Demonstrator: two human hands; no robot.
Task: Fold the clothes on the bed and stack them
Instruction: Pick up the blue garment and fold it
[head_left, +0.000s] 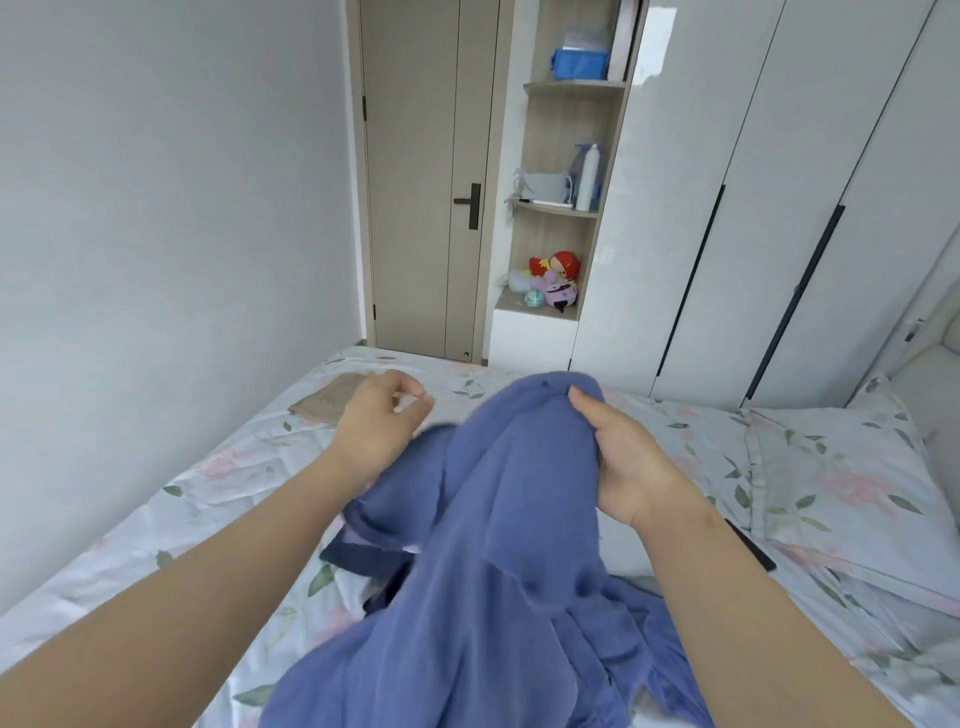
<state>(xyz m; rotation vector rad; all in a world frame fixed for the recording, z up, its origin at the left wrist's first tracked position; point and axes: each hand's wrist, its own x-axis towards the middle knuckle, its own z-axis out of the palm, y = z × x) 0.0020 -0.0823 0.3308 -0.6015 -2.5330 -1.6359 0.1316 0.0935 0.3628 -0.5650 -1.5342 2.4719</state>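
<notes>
Blue garment (493, 545) runs lengthwise away from me, far end gripped by my right hand (623, 457); my left hand (379, 421), loosely curled and empty, hovers just left.

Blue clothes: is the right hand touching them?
Touching. The head view shows the right hand gripping a bunch of the blue garment, thumb pressed on the cloth.

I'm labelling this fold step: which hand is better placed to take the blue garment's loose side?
Left. The left hand holds nothing and hovers beside the blue garment, near its hanging left part. The right hand grips the garment's raised top, so it is likely best kept there.
</notes>
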